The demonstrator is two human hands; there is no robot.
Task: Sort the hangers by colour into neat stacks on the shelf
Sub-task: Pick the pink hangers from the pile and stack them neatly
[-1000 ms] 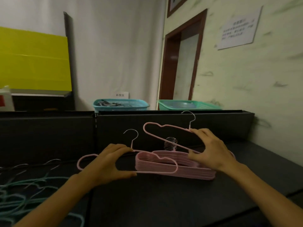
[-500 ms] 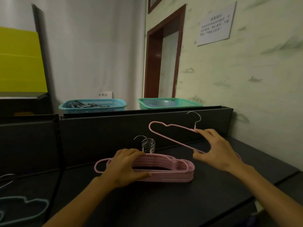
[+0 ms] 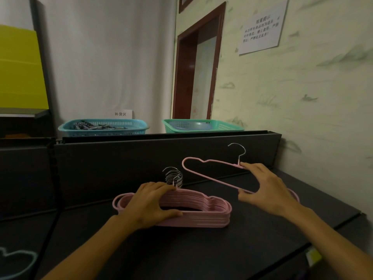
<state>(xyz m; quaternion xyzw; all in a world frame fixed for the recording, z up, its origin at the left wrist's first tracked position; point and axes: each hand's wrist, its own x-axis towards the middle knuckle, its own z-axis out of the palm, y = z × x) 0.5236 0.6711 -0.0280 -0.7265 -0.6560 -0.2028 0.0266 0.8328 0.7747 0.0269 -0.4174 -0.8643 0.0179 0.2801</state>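
A stack of several pink hangers lies on the black shelf, its metal hooks bunched at the back. My left hand grips the stack's left half, fingers over the top bars and thumb on the front edge. My right hand pinches a single pink hanger between fingers and thumb and holds it tilted in the air, above and to the right of the stack, its silver hook pointing up. A teal hanger shows at the bottom left corner.
A black back panel rises behind the shelf. Beyond it stand a blue basket with dark items and a green basket. A wall closes the right side; a yellow board stands at the left.
My left hand has laid its pink hanger onto the stack and now grips the stack. The view has swung right, so the teal hangers have slid almost out of sight. The right hand's hanger stays raised.
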